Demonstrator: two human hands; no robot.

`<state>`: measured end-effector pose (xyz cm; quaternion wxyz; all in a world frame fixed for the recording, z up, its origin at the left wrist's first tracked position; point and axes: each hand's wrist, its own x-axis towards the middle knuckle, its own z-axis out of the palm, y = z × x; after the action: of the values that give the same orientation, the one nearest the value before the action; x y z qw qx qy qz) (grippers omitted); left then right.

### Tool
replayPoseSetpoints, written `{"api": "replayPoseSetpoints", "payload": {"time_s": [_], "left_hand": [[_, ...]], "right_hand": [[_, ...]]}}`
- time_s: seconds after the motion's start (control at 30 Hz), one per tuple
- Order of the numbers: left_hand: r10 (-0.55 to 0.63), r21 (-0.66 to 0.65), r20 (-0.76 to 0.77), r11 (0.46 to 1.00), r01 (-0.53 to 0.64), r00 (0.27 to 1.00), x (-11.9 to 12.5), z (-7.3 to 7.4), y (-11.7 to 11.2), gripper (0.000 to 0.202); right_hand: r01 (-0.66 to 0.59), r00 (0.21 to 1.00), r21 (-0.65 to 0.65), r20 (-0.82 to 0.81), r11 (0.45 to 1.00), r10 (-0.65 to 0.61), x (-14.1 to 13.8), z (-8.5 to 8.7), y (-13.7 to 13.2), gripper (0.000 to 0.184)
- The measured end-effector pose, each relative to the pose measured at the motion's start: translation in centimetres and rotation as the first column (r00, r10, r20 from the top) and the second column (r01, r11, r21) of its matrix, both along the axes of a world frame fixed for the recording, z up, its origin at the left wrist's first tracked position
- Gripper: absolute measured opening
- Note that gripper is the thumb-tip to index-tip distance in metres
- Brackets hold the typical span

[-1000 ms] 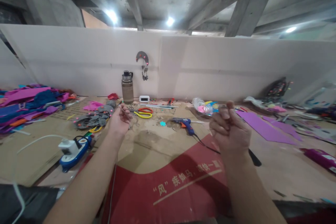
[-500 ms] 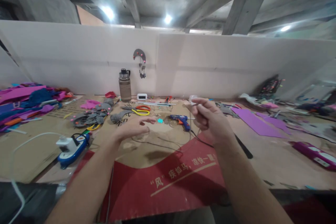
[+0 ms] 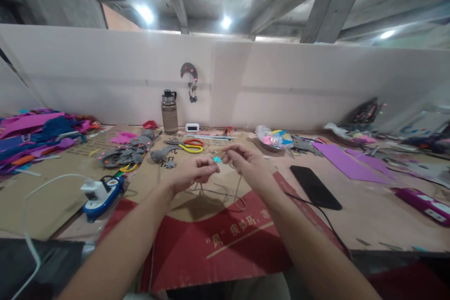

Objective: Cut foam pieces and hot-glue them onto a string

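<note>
My left hand (image 3: 197, 172) is closed in a pinch over the middle of the cardboard, and a thin grey cord (image 3: 225, 193) hangs below it in loose loops. Close by on the right, my right hand (image 3: 246, 163) also pinches, with the cord running up toward its fingers. Just beyond the gap between the hands lies a small teal flower-shaped piece (image 3: 217, 160). The glue gun is hidden behind my right hand. Scissors with red and yellow handles (image 3: 191, 146) rest past my left hand, near grey felt scraps (image 3: 160, 154).
The printed cardboard (image 3: 211, 269) covers the front of the table. A power strip (image 3: 101, 201) and felt pile (image 3: 38, 136) are at left. A bottle (image 3: 169, 112) stands by the partition. At right are a phone (image 3: 315, 187), a bowl (image 3: 276, 139) and purple sheets (image 3: 348, 161).
My right hand has come down and left toward my left hand, uncovering the bowl and phone and covering the glue gun. My left hand has moved slightly right, its fingers closing.
</note>
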<state>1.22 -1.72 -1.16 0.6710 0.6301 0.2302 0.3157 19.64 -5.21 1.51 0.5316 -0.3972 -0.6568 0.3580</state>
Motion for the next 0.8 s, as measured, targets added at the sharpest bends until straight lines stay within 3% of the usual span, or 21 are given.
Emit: {"api": "replayPoseSetpoints", "payload": {"time_s": [0.07, 0.13, 0.23, 0.33, 0.4, 0.47, 0.57, 0.63, 0.67, 0.73, 0.8], "left_hand": [[0.108, -0.044, 0.127, 0.994, -0.104, 0.986, -0.7, 0.6, 0.2, 0.024], [0.192, -0.091, 0.258, 0.981, -0.174, 0.947, -1.3, 1.3, 0.3, 0.021], [0.259, -0.188, 0.379, 0.962, -0.200, 0.889, -2.1, 2.1, 0.2, 0.016], [0.292, -0.275, 0.499, 0.946, -0.170, 0.816, -3.0, 2.5, 0.2, 0.010], [0.324, -0.308, 0.589, 0.937, -0.165, 0.740, -3.4, 2.5, 0.4, 0.008], [0.333, -0.300, 0.608, 0.937, -0.180, 0.721, -3.7, 2.4, 0.8, 0.006], [0.302, -0.237, 0.453, 0.948, -0.214, 0.839, -3.7, 2.2, 1.4, 0.006], [0.291, -0.197, 0.332, 0.952, -0.235, 0.897, -3.3, 2.0, 1.5, 0.008], [0.288, -0.180, 0.291, 0.953, -0.243, 0.912, -3.0, 1.9, 1.5, 0.010], [0.275, -0.147, 0.235, 0.958, -0.246, 0.932, -2.5, 1.6, 1.4, 0.014], [0.238, -0.116, 0.187, 0.969, -0.220, 0.953, -2.0, 1.4, 1.1, 0.017]], "right_hand": [[0.092, 0.977, -0.015, -0.193, 0.996, -0.093, 1.4, 0.0, 0.2, 0.019], [0.171, 0.905, -0.008, -0.394, 0.985, -0.160, 3.1, 0.1, 0.2, 0.016], [0.303, 0.781, 0.032, -0.581, 0.953, -0.229, 5.8, 0.5, -0.3, 0.011], [0.387, 0.704, 0.056, -0.663, 0.920, -0.255, 8.5, 0.9, -1.1, 0.008], [0.412, 0.680, 0.055, -0.682, 0.909, -0.267, 9.9, 0.9, -1.5, 0.009], [0.410, 0.679, 0.026, -0.676, 0.912, -0.286, 10.9, 0.4, -1.6, 0.010], [0.317, 0.805, -0.106, -0.495, 0.943, -0.326, 11.9, -1.2, -1.3, 0.015], [0.269, 0.942, -0.186, -0.154, 0.945, -0.298, 12.1, -2.3, -1.2, 0.017], [0.273, 0.962, -0.180, 0.052, 0.945, -0.268, 12.1, -2.8, -1.2, 0.017], [0.313, 0.888, -0.022, 0.361, 0.949, -0.285, 11.5, -3.2, -1.4, 0.015], [0.339, 0.813, 0.223, 0.420, 0.914, -0.403, 10.1, -2.9, -1.8, 0.015]]}}
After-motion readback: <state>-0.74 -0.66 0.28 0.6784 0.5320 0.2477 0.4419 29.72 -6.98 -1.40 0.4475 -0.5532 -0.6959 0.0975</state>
